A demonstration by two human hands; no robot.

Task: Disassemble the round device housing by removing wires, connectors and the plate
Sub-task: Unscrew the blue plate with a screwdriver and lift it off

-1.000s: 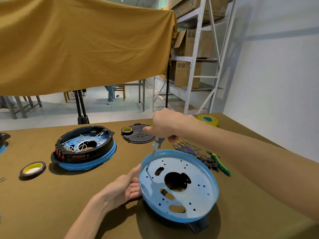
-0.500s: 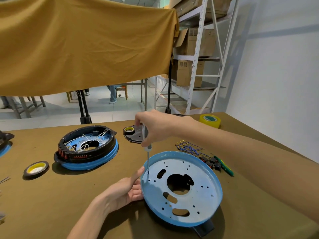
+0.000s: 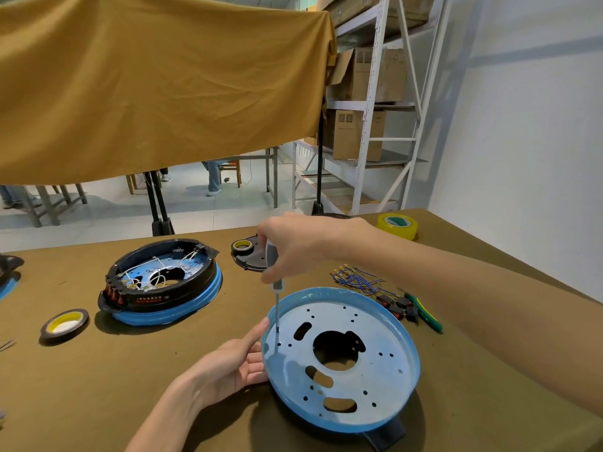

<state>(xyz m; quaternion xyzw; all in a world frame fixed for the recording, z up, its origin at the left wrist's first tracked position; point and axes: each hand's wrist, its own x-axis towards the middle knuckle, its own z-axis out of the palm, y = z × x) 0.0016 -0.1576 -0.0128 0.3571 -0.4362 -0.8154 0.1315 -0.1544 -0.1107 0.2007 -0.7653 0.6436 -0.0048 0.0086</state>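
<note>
The round blue plate (image 3: 375, 370) is lying on the brown table (image 3: 98, 386), in front of the person, a little toward 5 o'clock. The right hand (image 3: 293, 246) is gripping the grey handle of a screwdriver (image 3: 272, 265) with curled fingers and is holding it upright; the tip is standing on the plate near its rim at 10 o'clock. The left hand (image 3: 235, 363) is resting against the plate's outer rim at 9 o'clock, with the thumb lying along the edge and the fingers only lightly bent; I cannot tell if they are going under the plate.

At 10 o'clock from the plate, well apart, a second housing (image 3: 163, 282) with a black ring and white wires is sitting. A tape roll (image 3: 64, 322) is lying further left. At 2 o'clock, the removed blue wires (image 3: 355, 282) and black connectors (image 3: 399, 306) are lying beside green pliers (image 3: 424, 313).
</note>
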